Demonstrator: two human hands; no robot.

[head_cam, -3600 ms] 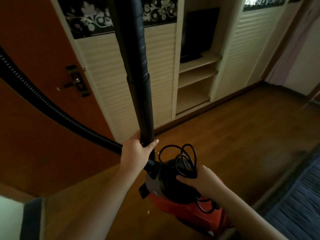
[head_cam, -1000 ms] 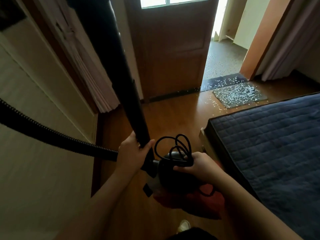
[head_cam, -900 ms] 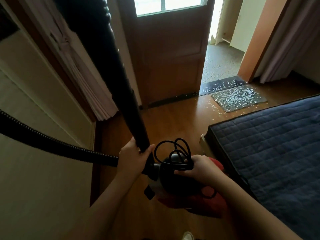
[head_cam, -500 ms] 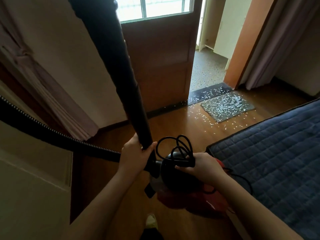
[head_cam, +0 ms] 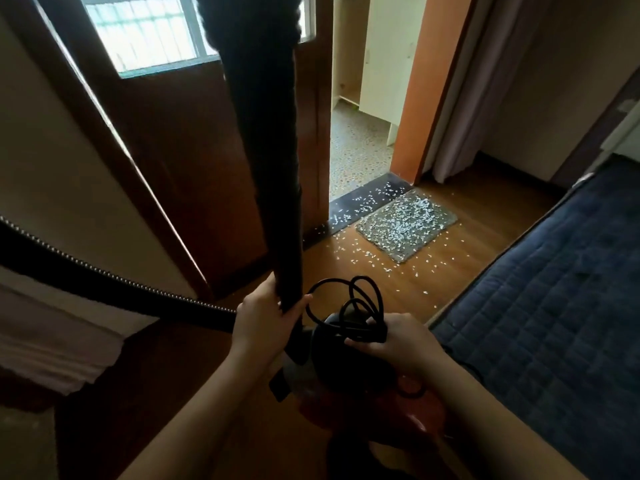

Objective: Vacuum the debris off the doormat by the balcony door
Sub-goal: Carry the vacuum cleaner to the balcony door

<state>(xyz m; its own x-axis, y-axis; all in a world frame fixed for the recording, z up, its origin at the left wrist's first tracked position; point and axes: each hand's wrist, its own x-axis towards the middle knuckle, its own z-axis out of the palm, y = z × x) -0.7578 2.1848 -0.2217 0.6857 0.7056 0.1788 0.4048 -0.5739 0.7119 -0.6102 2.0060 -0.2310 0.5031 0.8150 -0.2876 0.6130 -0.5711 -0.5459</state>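
At the far left a black ribbed hose (head_cam: 104, 278) comes in from the frame edge and runs to the left hand (head_cam: 265, 322). That hand's fingers are curled round the lower end of a black tube (head_cam: 266, 150), which stands nearly upright; its top is cut off by the upper edge. Behind it is a brown door (head_cam: 194, 161) with a window. Just right of the tube, the right hand (head_cam: 398, 341) grips a looped black cord (head_cam: 349, 303) against the dark top of a red vacuum cleaner (head_cam: 408, 407), whose body is mostly hidden by the hand and forearm and lost in shadow. No writing can be read on it. Further off, the grey doormat (head_cam: 407, 225) lies on the wooden floor (head_cam: 391, 282) just inside the open doorway, covered with small white scraps (head_cam: 367, 256) that also spill over the floor and threshold. A dark blue quilted bed (head_cam: 554, 306) fills the right, cut off by the edge.
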